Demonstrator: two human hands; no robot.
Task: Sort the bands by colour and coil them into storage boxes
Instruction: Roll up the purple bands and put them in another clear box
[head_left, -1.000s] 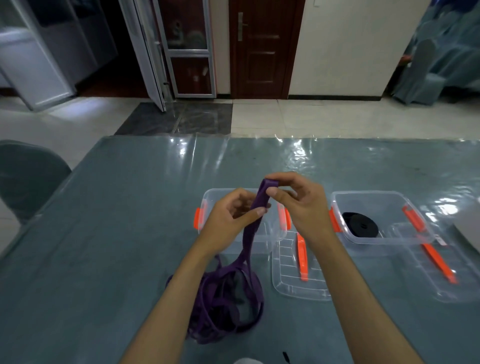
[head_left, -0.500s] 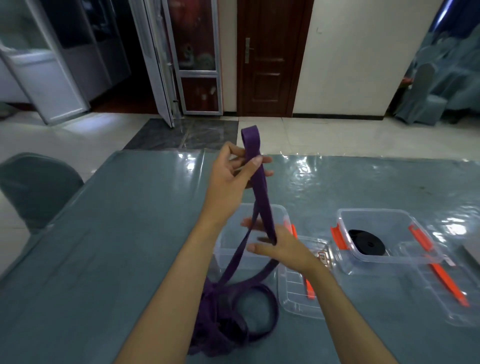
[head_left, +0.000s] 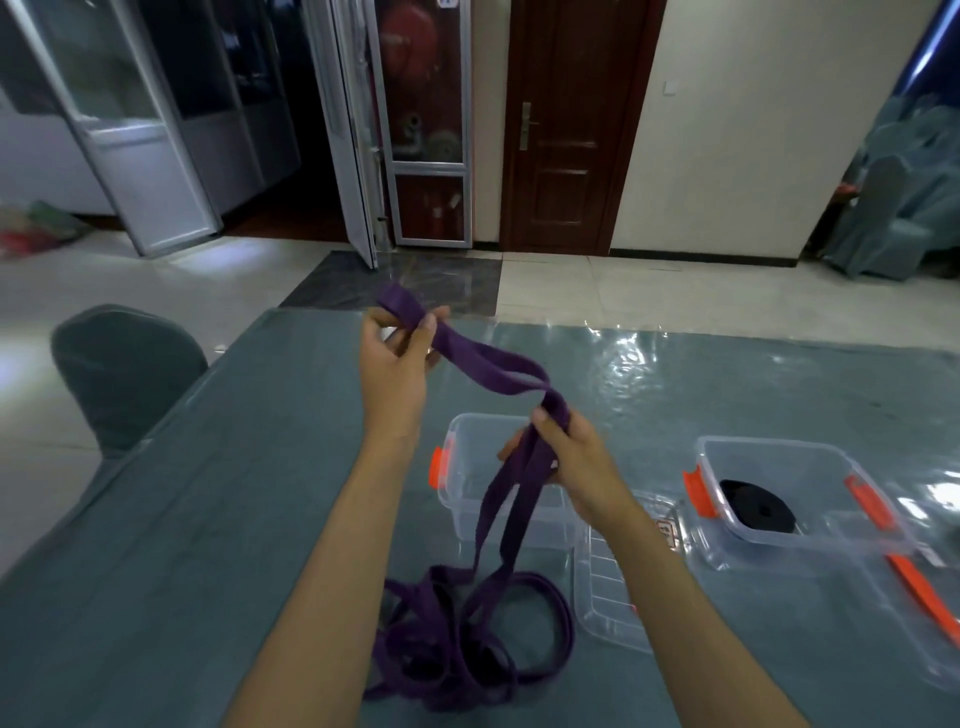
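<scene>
Hands (head_left: 395, 364) apart, purple band (head_left: 488, 364) between.

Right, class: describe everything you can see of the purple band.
The purple band is a long, flat strap that looks like woven fabric. The left hand pinches its folded end high up; the right hand grips it lower. Two strands hang to a loose tangle on the table, in front of an empty clear box.

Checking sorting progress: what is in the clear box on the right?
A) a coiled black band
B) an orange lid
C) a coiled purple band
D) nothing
A: a black coil lies inside the right box, while the purple band is in both hands.
</scene>
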